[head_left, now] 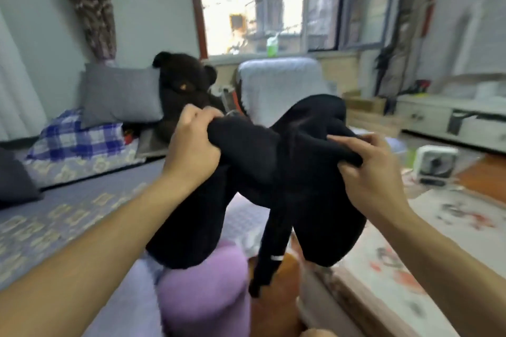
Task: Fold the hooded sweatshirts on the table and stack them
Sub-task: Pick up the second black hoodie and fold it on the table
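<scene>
Head view, blurred by motion: both hands hold a black hooded sweatshirt (262, 161) up in the air in front of the person. The left hand (191, 150) has its fingers curled tight round a bunched fold at the garment's upper left. The right hand (375, 172) pinches another fold at the upper right, thumb on top and fingers tucked beneath. The cloth sags between the two grips, and its body and a sleeve hang down, clear of any surface. The sleeve carries a short white mark (276, 258) near the cuff; it is too blurred to tell whether it is lettering or a stripe. No brand or writing can be read anywhere.

Below the hanging cloth stands a purple stool (208, 295). To the left lies a bed with a patterned blue cover (54, 216), a grey pillow (120, 93), a blue checked cloth (74, 137) and a dark plush bear (183, 82). A table with a floral cover (438, 227) sits to the right, a small white fan (435, 164) on it. A green bottle (272, 46) stands on the windowsill.
</scene>
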`<state>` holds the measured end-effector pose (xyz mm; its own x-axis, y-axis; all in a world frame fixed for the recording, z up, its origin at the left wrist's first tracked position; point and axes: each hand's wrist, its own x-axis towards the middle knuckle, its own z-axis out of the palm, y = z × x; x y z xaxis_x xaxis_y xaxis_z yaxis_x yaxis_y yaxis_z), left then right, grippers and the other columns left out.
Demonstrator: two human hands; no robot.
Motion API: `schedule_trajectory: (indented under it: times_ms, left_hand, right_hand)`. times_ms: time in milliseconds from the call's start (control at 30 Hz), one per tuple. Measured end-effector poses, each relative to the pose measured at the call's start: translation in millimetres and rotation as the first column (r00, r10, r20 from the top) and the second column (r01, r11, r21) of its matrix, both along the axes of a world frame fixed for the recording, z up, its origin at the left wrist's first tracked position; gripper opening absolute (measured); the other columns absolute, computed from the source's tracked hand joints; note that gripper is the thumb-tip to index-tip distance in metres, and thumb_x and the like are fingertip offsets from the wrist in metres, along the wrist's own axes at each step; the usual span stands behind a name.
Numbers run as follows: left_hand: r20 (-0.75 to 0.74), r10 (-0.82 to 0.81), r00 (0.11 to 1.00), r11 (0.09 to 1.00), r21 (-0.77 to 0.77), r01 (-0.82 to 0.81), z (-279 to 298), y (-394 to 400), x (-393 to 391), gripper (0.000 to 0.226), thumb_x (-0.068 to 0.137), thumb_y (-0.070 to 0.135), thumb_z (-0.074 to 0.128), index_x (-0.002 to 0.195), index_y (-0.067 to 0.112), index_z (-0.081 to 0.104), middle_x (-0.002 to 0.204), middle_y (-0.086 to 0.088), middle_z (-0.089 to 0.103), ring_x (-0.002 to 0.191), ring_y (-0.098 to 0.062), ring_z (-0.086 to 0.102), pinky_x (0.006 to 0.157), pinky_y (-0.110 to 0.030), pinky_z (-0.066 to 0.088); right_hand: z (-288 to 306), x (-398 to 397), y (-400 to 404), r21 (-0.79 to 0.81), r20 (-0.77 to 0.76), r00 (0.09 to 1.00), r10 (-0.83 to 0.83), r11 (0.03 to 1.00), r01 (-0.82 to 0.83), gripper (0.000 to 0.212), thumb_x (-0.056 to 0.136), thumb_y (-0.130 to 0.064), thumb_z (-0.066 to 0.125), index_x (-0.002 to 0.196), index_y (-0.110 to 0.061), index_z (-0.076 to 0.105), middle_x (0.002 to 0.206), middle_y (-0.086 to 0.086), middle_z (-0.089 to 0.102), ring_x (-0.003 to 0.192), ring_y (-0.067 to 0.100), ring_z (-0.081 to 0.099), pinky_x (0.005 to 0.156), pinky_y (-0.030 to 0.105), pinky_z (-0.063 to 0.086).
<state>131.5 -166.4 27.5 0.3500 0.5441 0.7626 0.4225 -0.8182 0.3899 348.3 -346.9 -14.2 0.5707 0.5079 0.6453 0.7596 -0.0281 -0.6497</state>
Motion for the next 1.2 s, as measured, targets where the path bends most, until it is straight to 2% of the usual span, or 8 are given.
schedule_trajectory:
  times_ms: [300, 433, 700, 800, 867, 933, 1100, 1200]
  left_hand:
    - [0.219, -0.626, 0.748, 0.778, 0.237, 0.582, 168.5, -232.2, 200.1, 0.038, 0.073, 0.003, 0.060, 0.106, 0.018, 0.073, 0.093, 0.008, 0.065, 0.086, 0.002, 0.060, 0.076, -0.017, 0.051]
    - [0.136, -0.768, 0.625, 0.639, 0.215, 0.739, 165.1, -306.1, 283.7, 0.048, 0.069, 0.004, 0.054, 0.110, 0.020, 0.072, 0.103, 0.003, 0.068, 0.091, 0.000, 0.064, 0.084, -0.022, 0.055]
    - [-0.341, -0.808, 0.479, 0.445, 0.178, 0.878, 11.0, -379.8, 426.9, 0.066, 0.058, -0.001, 0.050, 0.119, 0.017, 0.068, 0.108, -0.013, 0.060, 0.106, -0.037, 0.054, 0.092, -0.042, 0.044]
    - [-0.707, -0.558, 0.434, 0.627, -0.017, 0.779, -113.4, -383.9, 461.8, 0.081, 0.073, 0.007, 0.072, 0.148, 0.026, 0.047, 0.151, -0.026, 0.038, 0.135, -0.052, 0.038, 0.113, -0.056, 0.033]
    - [-0.790, -0.533, 0.304, 0.738, -0.258, 0.624, -174.3, -397.3, 454.0, 0.079, 0.091, 0.034, 0.063, 0.158, 0.040, 0.022, 0.167, -0.019, 0.001, 0.150, -0.047, 0.012, 0.122, -0.056, 0.018]
    - [-0.680, -0.692, 0.241, 0.666, -0.472, 0.578, -211.5, -424.5, 429.3, 0.071, 0.097, 0.047, 0.056, 0.159, 0.041, 0.020, 0.168, -0.010, -0.006, 0.153, -0.037, 0.003, 0.125, -0.048, 0.013]
    - [-0.561, -0.820, 0.115, 0.512, -0.629, 0.585, -244.3, -500.6, 354.8, 0.095, 0.080, 0.086, 0.042, 0.158, 0.044, 0.011, 0.165, 0.003, -0.020, 0.153, -0.028, -0.016, 0.126, -0.048, 0.002]
    - [-0.639, -0.757, -0.135, 0.400, -0.617, 0.677, -258.5, -534.1, 321.0, 0.117, 0.063, 0.100, 0.038, 0.158, 0.045, -0.003, 0.164, 0.009, -0.026, 0.150, -0.023, -0.028, 0.121, -0.057, -0.011]
  right_hand:
    - [146.8, 106.7, -308.8, 0.293, -0.269, 0.872, -0.409, 0.827, 0.479, 0.039, 0.066, -0.016, 0.063, 0.100, -0.028, 0.077, 0.091, 0.001, 0.076, 0.088, 0.024, 0.073, 0.086, 0.047, 0.060]
    - [131.4, 127.2, -416.2, 0.273, -0.388, 0.769, -0.508, 0.733, 0.623, 0.024, 0.073, 0.001, 0.061, 0.078, -0.018, 0.073, 0.073, 0.003, 0.070, 0.065, 0.020, 0.068, 0.060, 0.031, 0.055]
    - [-2.7, 165.6, -561.7, -0.239, -0.457, 0.510, -0.729, 0.653, 0.719, 0.023, 0.087, -0.023, 0.069, 0.110, -0.018, 0.072, 0.106, 0.005, 0.075, 0.101, 0.025, 0.069, 0.094, 0.049, 0.055]
    - [-65.5, 147.1, -573.6, -0.807, -0.466, 0.415, -0.781, 0.567, 0.162, 0.092, 0.071, -0.075, 0.068, 0.149, -0.034, 0.042, 0.146, -0.007, 0.046, 0.122, 0.024, 0.061, 0.102, 0.049, 0.051]
    - [-86.4, 132.1, -575.5, -0.724, -0.678, 0.292, -0.674, 0.680, -0.112, 0.076, 0.091, -0.054, 0.064, 0.155, -0.031, 0.031, 0.140, -0.007, 0.047, 0.096, 0.026, 0.073, 0.078, 0.042, 0.061]
    - [-101.0, 132.8, -583.7, -0.671, -0.678, 0.320, -0.662, 0.735, 0.096, 0.053, 0.099, -0.032, 0.060, 0.148, -0.028, 0.041, 0.126, -0.003, 0.055, 0.086, 0.025, 0.074, 0.068, 0.033, 0.059]
    - [-153.4, 186.5, -618.1, -0.804, -0.222, 0.310, -0.924, 0.354, 0.478, 0.085, 0.085, -0.049, 0.069, 0.156, -0.029, 0.027, 0.159, 0.007, 0.030, 0.143, 0.028, 0.035, 0.115, 0.044, 0.033]
    - [-188.1, 198.7, -611.8, -0.697, -0.425, 0.305, -0.852, 0.523, 0.491, 0.106, 0.069, -0.065, 0.079, 0.154, -0.044, 0.019, 0.152, -0.011, 0.038, 0.141, 0.019, 0.037, 0.117, 0.044, 0.032]
